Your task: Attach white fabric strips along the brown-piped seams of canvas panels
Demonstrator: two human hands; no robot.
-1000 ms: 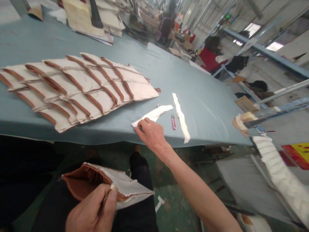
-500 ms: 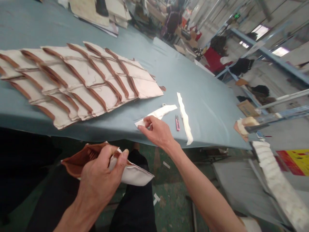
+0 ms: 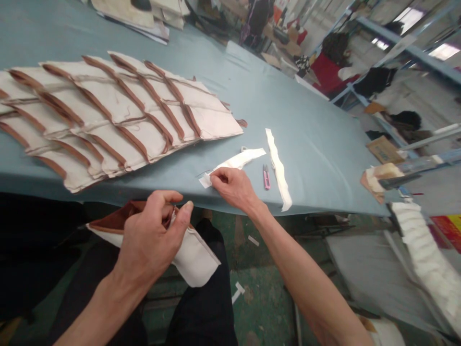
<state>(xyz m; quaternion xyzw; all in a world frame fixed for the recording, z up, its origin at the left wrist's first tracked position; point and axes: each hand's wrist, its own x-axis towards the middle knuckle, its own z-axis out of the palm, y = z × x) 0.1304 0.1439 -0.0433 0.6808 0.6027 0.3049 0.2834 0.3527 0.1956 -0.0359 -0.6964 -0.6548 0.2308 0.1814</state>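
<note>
My left hand [image 3: 153,238] is closed on a cream pouch with a brown lining [image 3: 187,252], held over my lap below the table edge. My right hand [image 3: 234,187] reaches onto the blue-grey table [image 3: 306,144] and pinches the near end of a white strip [image 3: 236,162] lying there. A small pink cutter [image 3: 266,177] lies just right of that hand. A second, longer white strip [image 3: 279,168] lies beyond the cutter.
Several overlapped cream pieces with brown edging [image 3: 115,115] cover the left of the table. More stacked pieces [image 3: 144,14] sit at the far end. A person [image 3: 257,17] stands far back. A white ruffled roll [image 3: 428,250] and metal racks [image 3: 403,53] are at right.
My left hand has raised the pouch and shifted its grip toward the opening. My right hand has slid slightly along the strip's near end and closed its fingers on it.
</note>
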